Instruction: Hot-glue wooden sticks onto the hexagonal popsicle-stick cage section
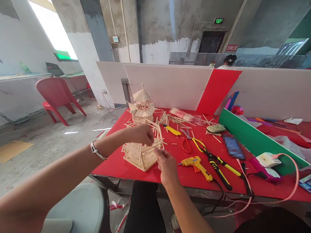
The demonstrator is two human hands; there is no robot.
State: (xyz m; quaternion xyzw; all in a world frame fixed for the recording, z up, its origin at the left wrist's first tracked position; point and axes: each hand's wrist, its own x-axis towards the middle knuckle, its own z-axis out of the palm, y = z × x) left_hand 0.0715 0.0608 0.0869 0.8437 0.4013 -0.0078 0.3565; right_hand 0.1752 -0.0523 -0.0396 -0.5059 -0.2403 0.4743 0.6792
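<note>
A wooden stick frame (143, 157), built of thin pale sticks with a railing and corner posts, sits near the table's front edge. Over its middle is my left hand (142, 133), fingers curled closed and pointing down; whatever they may hold is hidden. My right hand (167, 163) is at the frame's right side, thumb and forefinger pinched by the top rail. What lies in that pinch is too small to make out. Behind the frame stands a tiered stick pagoda (142, 105) with pointed roofs, partly covered by the frame.
To the right lie a yellow glue gun (198, 166), pliers (218, 168), red-handled scissors (186, 142), a yellow cutter (173, 130) and a phone (233, 147). Loose sticks and a stick bundle (182, 114) are farther back. A green board (262, 139) and a pink cable (296, 174) border the right.
</note>
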